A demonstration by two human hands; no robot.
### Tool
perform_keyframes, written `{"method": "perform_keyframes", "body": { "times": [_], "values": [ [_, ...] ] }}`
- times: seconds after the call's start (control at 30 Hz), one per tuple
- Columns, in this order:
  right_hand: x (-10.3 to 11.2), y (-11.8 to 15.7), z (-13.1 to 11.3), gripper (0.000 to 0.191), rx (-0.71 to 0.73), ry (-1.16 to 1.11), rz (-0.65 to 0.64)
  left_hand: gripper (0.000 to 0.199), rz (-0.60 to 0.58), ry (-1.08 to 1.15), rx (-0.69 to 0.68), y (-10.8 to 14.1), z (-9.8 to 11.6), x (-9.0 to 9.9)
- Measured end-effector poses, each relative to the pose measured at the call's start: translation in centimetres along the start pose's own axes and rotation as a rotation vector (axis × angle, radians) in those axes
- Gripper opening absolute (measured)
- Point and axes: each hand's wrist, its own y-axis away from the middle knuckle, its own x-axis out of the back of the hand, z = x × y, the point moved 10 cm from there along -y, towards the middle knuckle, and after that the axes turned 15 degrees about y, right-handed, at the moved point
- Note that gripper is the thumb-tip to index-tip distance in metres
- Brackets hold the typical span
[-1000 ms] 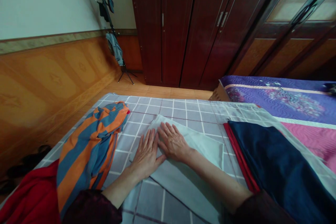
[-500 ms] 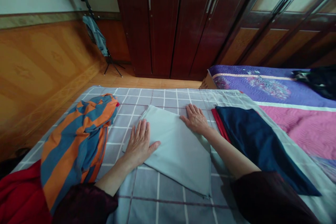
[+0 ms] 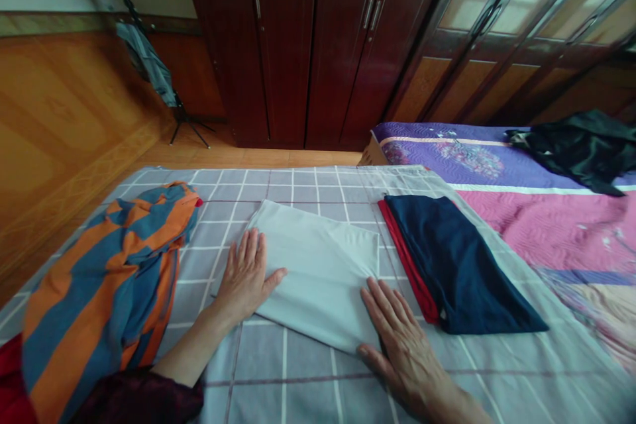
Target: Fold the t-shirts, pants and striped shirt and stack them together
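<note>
A pale grey-green folded cloth [image 3: 313, 265] lies flat on the checked bed cover [image 3: 308, 377]. My left hand [image 3: 248, 275] rests open on its left edge, fingers stretched forward and thumb out. At the cloth's lower right edge is my right hand [image 3: 402, 338], fingers extended and thumb apart, touching the edge. Neither hand grips anything. To the right are a folded dark blue cloth [image 3: 462, 265] and a red cloth [image 3: 407, 265] partly beneath it. A crumpled orange and blue striped cloth [image 3: 109, 278] lies to the left.
More red fabric [image 3: 10, 377] shows at the lower left. Beyond the right side is a purple and pink bedspread [image 3: 521, 212] with a black garment [image 3: 581, 146] on it. Dark red wardrobes [image 3: 283, 46] and a stand [image 3: 183, 116] are at the back.
My right hand has moved from the cloth's upper right edge down to its lower right edge, nearer to me. The view has shifted to the right.
</note>
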Motion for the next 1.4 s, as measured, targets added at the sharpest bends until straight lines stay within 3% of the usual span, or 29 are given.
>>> {"method": "perform_keyframes", "body": {
  "times": [0.17, 0.33, 0.53, 0.73, 0.93, 1.03, 1.13, 1.27, 1.4],
  "values": [
    [0.6, -0.6, 1.3, 0.073, -0.15, -0.007, 0.049, 0.081, 0.005, 0.001, -0.004, 0.1, -0.1, -0.1],
    [1.4, -5.5, 1.5, 0.077, -0.112, -0.017, 0.109, 0.081, -0.013, -0.016, 0.0, 0.1, -0.1, -0.2],
    [-1.0, -10.0, 0.0, 0.075, -0.018, -0.067, -0.014, 0.069, -0.033, 0.026, -0.004, 0.0, 0.0, 0.0],
    [-1.8, -9.6, 0.9, 0.073, -0.044, -0.098, -0.014, 0.069, -0.046, 0.048, 0.007, 0.0, -0.1, 0.0],
    [-3.0, -7.1, 6.2, 0.067, -0.284, -0.129, -0.062, 0.068, -0.025, 0.058, -0.016, 0.2, 0.0, 0.1],
    [-2.6, -4.6, 8.7, 0.065, -0.472, -0.344, 0.0, 0.068, 0.001, 0.101, -0.025, -0.1, -0.2, 0.3],
    [-2.8, -2.0, 10.3, 0.066, -0.699, -0.753, 0.017, 0.068, 0.076, 0.215, 0.008, -0.6, -1.2, 1.3],
    [-3.7, -0.3, 9.5, 0.067, -0.919, -1.277, -0.086, 0.061, 0.165, 0.323, 0.11, -1.4, -3.8, 3.1],
    [-3.9, -0.8, 7.9, 0.055, -0.955, -1.473, -0.208, 0.055, 0.082, 0.311, 0.24, -2.2, -6.4, 3.5]
  ]
}}
